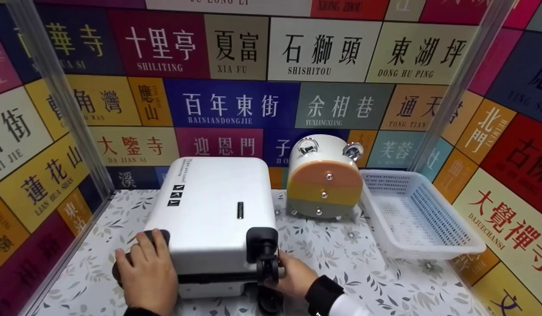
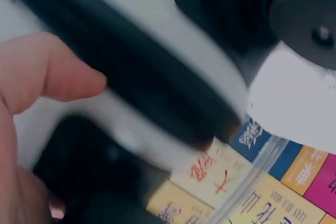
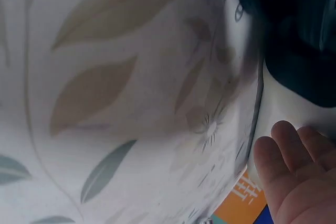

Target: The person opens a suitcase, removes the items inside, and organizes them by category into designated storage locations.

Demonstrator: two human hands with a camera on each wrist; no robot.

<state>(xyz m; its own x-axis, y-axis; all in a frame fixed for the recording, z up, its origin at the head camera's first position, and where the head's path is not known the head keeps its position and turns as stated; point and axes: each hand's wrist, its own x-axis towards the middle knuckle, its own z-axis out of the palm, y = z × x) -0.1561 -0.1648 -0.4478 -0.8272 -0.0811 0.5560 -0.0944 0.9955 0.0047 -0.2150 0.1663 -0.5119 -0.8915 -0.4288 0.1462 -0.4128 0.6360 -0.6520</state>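
Suitcase (image 1: 214,210) lies between both hands. The left hand (image 1: 150,270) grips one corner, thumb on the dark seam (image 2: 131,72); the right hand (image 1: 297,274), fingers nearly straight and gripping nothing, is at its other side by a black wheel (image 1: 267,268). Beyond the right hand stand a drawer box (image 1: 326,186) and a white basket (image 1: 433,252).

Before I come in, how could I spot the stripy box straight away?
Find the big white suitcase lying on the leaf-patterned table. In the head view, just right of it and left of the white basket, stands a small rounded box. Unlike both neighbours, its front has orange, yellow and grayish bands, each with one shiny knob.
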